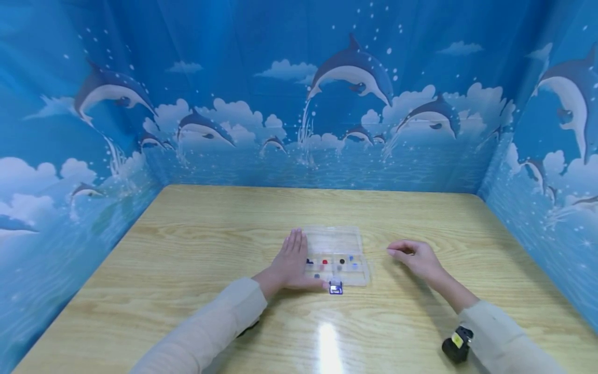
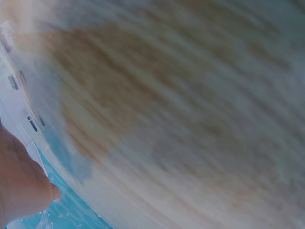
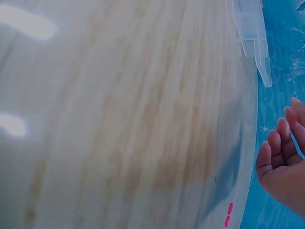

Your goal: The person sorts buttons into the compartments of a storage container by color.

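A clear plastic compartment box [image 1: 366, 267] lies on the table with its lid [image 1: 331, 240] folded back, both in the head view. Small coloured pieces sit in its compartments, among them a red piece [image 1: 325, 262] and a black round piece [image 1: 342, 261]. My left hand [image 1: 291, 265] rests flat along the box's left side, fingers straight, thumb reaching toward a small blue-purple piece [image 1: 336, 288] at the front edge. Right of the box my right hand [image 1: 418, 259] is raised above the table, thumb and index tips close together, other fingers curled [image 3: 279, 148]; I cannot tell whether something tiny is between them.
The wooden table [image 1: 210, 223] reaches back to a blue dolphin-print curtain [image 1: 261, 78], which also stands along both sides. A black wrist camera [image 1: 457, 344] hangs at the right sleeve. Small pink marks [image 3: 229, 209] show low in the right wrist view.
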`<control>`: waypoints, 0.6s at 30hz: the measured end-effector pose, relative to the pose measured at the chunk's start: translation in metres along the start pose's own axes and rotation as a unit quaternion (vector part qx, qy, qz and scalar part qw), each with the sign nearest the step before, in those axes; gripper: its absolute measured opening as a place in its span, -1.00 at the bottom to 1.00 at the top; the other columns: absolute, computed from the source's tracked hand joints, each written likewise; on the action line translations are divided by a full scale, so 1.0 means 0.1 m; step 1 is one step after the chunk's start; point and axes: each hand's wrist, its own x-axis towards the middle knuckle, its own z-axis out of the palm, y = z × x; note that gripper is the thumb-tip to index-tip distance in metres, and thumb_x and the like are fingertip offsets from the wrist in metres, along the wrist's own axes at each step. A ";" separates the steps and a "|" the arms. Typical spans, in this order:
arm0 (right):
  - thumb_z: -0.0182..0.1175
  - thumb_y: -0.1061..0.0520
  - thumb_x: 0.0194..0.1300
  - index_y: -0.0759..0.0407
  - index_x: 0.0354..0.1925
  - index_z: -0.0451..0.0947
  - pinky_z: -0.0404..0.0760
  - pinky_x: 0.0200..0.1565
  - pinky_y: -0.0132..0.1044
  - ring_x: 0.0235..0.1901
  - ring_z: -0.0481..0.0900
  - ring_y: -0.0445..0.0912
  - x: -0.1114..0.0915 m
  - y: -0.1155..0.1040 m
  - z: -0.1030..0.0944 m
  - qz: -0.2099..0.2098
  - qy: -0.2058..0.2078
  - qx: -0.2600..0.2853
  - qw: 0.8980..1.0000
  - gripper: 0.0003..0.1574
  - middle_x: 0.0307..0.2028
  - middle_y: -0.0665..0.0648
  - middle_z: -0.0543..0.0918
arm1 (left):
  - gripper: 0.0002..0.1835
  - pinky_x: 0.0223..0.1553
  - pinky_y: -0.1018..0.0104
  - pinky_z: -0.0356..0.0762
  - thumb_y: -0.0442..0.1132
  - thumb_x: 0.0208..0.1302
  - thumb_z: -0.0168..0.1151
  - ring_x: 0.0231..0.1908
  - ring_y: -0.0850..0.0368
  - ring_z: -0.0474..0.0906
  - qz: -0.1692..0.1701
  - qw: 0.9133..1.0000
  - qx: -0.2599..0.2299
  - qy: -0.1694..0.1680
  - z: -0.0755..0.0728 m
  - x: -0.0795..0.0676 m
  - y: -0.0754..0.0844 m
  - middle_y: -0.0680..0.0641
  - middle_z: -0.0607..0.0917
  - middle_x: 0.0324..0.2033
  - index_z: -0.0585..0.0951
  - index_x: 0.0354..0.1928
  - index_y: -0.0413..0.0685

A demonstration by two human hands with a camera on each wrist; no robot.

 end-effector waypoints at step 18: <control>0.20 0.07 0.25 0.33 -0.12 0.60 0.46 -0.38 -0.47 -0.39 0.42 -0.42 -0.07 0.14 -0.13 -0.025 0.016 -0.026 0.999 -0.64 -0.23 0.20 0.66 | 0.40 0.45 0.12 -0.29 0.62 -0.17 0.00 0.44 -0.12 -0.44 -0.003 1.000 -0.002 -0.001 0.03 0.02 -0.01 -0.29 -0.31 0.43 -0.26 0.42 -0.30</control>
